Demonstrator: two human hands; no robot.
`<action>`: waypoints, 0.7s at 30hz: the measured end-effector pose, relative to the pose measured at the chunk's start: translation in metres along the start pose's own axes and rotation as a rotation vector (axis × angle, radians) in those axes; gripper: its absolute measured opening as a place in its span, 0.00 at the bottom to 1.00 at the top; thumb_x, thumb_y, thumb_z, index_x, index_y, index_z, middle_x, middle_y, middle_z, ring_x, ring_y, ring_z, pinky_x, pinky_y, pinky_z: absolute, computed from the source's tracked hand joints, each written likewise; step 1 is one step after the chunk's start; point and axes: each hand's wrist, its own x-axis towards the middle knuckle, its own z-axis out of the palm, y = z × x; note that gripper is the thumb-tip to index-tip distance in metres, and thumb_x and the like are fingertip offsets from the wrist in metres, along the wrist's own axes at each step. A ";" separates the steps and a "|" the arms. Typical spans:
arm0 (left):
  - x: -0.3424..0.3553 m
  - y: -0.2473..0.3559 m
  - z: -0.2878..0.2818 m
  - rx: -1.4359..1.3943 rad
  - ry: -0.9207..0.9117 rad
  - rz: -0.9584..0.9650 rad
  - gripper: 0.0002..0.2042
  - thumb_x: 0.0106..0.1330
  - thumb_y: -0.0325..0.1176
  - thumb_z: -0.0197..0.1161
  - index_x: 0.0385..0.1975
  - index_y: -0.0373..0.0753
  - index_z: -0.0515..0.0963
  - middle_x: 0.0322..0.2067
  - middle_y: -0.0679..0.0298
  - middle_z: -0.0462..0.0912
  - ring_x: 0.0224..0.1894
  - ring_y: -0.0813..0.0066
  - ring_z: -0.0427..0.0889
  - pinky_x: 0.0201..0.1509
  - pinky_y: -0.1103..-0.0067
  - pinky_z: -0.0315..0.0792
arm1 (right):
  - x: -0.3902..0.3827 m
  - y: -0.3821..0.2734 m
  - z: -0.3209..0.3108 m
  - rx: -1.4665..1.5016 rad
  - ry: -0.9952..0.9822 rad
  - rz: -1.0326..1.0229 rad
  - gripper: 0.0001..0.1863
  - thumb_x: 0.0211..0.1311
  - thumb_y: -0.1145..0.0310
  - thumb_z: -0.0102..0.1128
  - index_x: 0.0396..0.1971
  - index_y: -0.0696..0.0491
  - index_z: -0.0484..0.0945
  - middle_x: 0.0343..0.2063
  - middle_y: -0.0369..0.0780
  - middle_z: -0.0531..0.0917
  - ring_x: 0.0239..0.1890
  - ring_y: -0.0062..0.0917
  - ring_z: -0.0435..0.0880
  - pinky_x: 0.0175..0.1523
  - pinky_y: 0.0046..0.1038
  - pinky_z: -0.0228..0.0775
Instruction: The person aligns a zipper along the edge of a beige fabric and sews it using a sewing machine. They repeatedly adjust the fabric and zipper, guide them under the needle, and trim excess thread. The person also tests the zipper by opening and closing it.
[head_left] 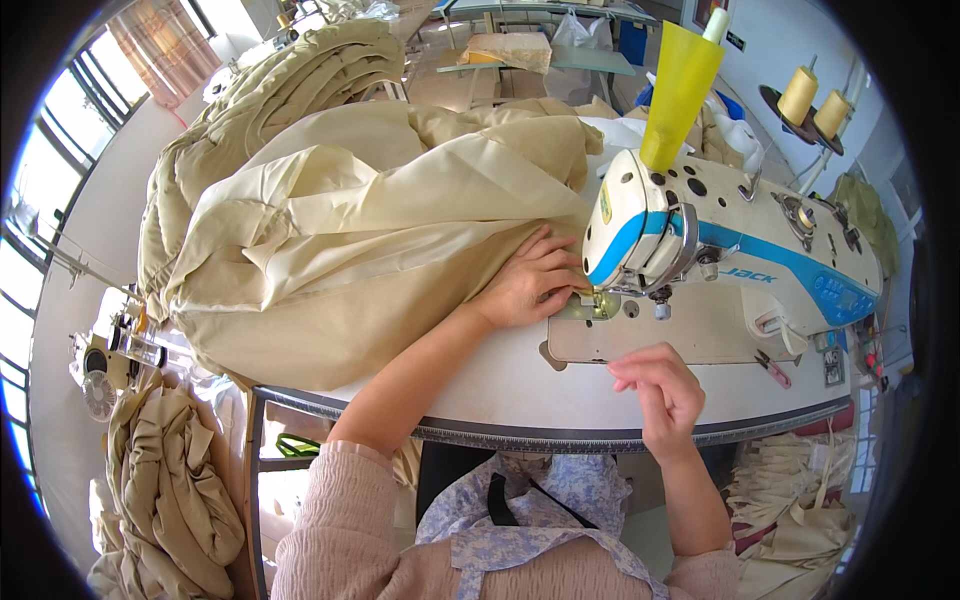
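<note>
A white and blue sewing machine (720,230) stands on the white table at the right. Under its head, the needle and presser foot area (597,303) is partly hidden. My left hand (530,280) lies on the edge of a large beige fabric piece (320,320), its fingertips gripping the cloth right beside the presser foot. The fabric spreads to the left in loose folds, its paler side (330,190) showing on top. My right hand (660,392) hovers over the table's front edge, fingers curled together with the thumb; whatever they hold, if anything, cannot be made out.
Small pink-handled snips (772,370) lie on the table at the right. A yellow cone-shaped holder (682,95) rises from the machine. Thread cones (798,97) stand behind it. Piled beige fabric (340,60) lies at the back left, and more cloth (175,480) hangs at the lower left.
</note>
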 end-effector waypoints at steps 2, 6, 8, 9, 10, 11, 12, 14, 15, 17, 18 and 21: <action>-0.001 0.002 0.003 0.125 0.133 -0.072 0.14 0.62 0.33 0.66 0.48 0.44 0.84 0.59 0.61 0.77 0.69 0.53 0.67 0.79 0.52 0.49 | 0.002 -0.087 0.013 0.227 0.104 -0.075 0.12 0.63 0.86 0.51 0.34 0.58 0.85 0.38 0.50 0.87 0.31 0.30 0.84 0.38 0.29 0.77; 0.002 0.004 0.025 0.243 0.237 -0.164 0.13 0.66 0.38 0.68 0.46 0.40 0.83 0.58 0.58 0.77 0.65 0.51 0.71 0.73 0.55 0.59 | 0.003 -0.159 0.018 0.512 -0.116 -0.347 0.19 0.72 0.60 0.59 0.58 0.48 0.78 0.51 0.30 0.78 0.39 0.27 0.75 0.43 0.34 0.78; -0.017 0.003 0.015 0.248 0.211 -0.277 0.10 0.67 0.37 0.67 0.42 0.39 0.83 0.52 0.57 0.79 0.59 0.52 0.75 0.65 0.59 0.67 | 0.005 -0.199 0.042 0.519 -0.108 -0.421 0.20 0.72 0.54 0.61 0.60 0.40 0.80 0.58 0.23 0.77 0.51 0.27 0.78 0.50 0.41 0.79; -0.028 0.003 0.002 0.212 0.178 -0.338 0.09 0.68 0.36 0.67 0.40 0.38 0.83 0.49 0.56 0.80 0.55 0.53 0.77 0.60 0.61 0.70 | 0.001 -0.205 0.042 0.529 -0.108 -0.439 0.17 0.73 0.54 0.60 0.57 0.40 0.82 0.56 0.23 0.78 0.51 0.26 0.78 0.51 0.41 0.79; -0.043 0.003 -0.014 0.177 0.147 -0.402 0.08 0.68 0.35 0.66 0.38 0.37 0.82 0.45 0.55 0.82 0.51 0.53 0.79 0.56 0.63 0.73 | -0.004 -0.213 0.041 0.535 -0.109 -0.452 0.15 0.74 0.55 0.59 0.54 0.39 0.84 0.54 0.23 0.80 0.50 0.26 0.79 0.51 0.41 0.79; -0.059 0.013 -0.036 0.150 0.174 -0.443 0.07 0.69 0.33 0.66 0.36 0.35 0.81 0.39 0.54 0.81 0.44 0.52 0.79 0.50 0.64 0.73 | -0.008 -0.219 0.039 0.546 -0.107 -0.467 0.13 0.75 0.56 0.58 0.52 0.38 0.85 0.52 0.23 0.82 0.50 0.26 0.80 0.52 0.41 0.79; -0.074 0.033 -0.055 0.106 0.192 -0.474 0.07 0.69 0.32 0.65 0.34 0.34 0.80 0.33 0.54 0.81 0.38 0.52 0.80 0.45 0.64 0.73 | -0.008 -0.195 0.032 0.567 -0.162 -0.641 0.12 0.75 0.56 0.56 0.49 0.38 0.86 0.50 0.22 0.83 0.48 0.26 0.81 0.51 0.40 0.79; -0.121 0.071 -0.094 -0.139 0.069 -0.737 0.10 0.75 0.34 0.61 0.36 0.32 0.81 0.25 0.56 0.79 0.28 0.66 0.76 0.36 0.72 0.71 | -0.005 -0.206 0.035 0.586 -0.134 -0.561 0.19 0.79 0.53 0.46 0.44 0.46 0.86 0.42 0.32 0.84 0.44 0.28 0.81 0.50 0.39 0.79; -0.137 0.101 -0.118 -0.243 -0.005 -0.859 0.11 0.76 0.34 0.59 0.38 0.32 0.81 0.24 0.59 0.77 0.27 0.72 0.73 0.34 0.74 0.69 | -0.005 -0.213 0.036 0.587 -0.117 -0.519 0.24 0.81 0.51 0.41 0.42 0.49 0.85 0.39 0.36 0.85 0.43 0.29 0.82 0.50 0.38 0.79; -0.181 0.148 -0.153 -0.364 -0.113 -1.007 0.12 0.78 0.34 0.56 0.43 0.31 0.81 0.23 0.69 0.72 0.28 0.84 0.66 0.32 0.80 0.65 | -0.011 -0.233 0.062 0.778 -0.034 -0.267 0.32 0.81 0.46 0.36 0.43 0.58 0.84 0.39 0.45 0.85 0.46 0.33 0.83 0.53 0.38 0.78; -0.212 0.162 -0.160 -0.409 -0.134 -1.053 0.11 0.78 0.33 0.55 0.42 0.31 0.80 0.23 0.72 0.71 0.28 0.85 0.65 0.31 0.80 0.65 | -0.014 -0.251 0.082 0.963 0.052 -0.103 0.37 0.81 0.43 0.33 0.44 0.63 0.83 0.39 0.50 0.86 0.47 0.36 0.84 0.55 0.37 0.77; -0.292 0.222 -0.184 -0.522 -0.208 -1.336 0.11 0.77 0.34 0.56 0.42 0.32 0.80 0.23 0.72 0.74 0.28 0.86 0.66 0.32 0.80 0.68 | -0.016 -0.283 0.113 1.431 -0.036 0.108 0.45 0.79 0.37 0.32 0.49 0.71 0.80 0.42 0.59 0.85 0.50 0.45 0.85 0.58 0.37 0.77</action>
